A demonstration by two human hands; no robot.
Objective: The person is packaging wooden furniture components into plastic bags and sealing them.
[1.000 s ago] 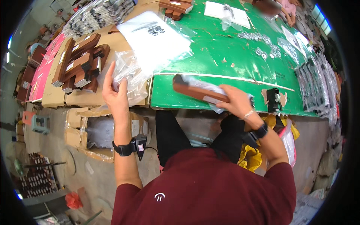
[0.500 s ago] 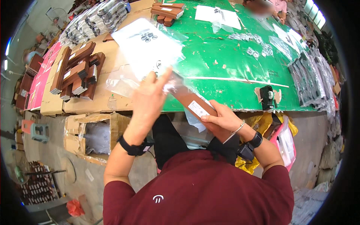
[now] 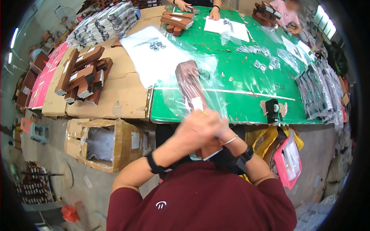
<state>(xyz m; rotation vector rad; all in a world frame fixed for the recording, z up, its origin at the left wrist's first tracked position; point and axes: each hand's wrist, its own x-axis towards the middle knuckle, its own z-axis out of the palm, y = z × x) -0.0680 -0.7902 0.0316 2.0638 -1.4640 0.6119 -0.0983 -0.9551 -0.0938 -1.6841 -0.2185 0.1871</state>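
Note:
A long brown bar with a white label lies in front of me, its far end inside a clear plastic bag. My left hand is closed at the bag's near end, over the bar, and slightly blurred. Just beside and partly behind it, my right hand grips the bar's near part, most of its fingers hidden. The near end of the bar sticks out below my hands, outside the bag. To the left of the bag lies a pile of flat clear bags with dark printed marks.
Stacked brown bars stand on cardboard at left, with wrapped bundles behind. More wrapped pieces lie at right, near a black tape dispenser. A co-worker's hands are across the green table. An open carton sits below the edge.
My left hand has come from the bag pile down to the bar, bringing a bag over its far end. The bar has turned more upright in view. A co-worker's hands have appeared across the table.

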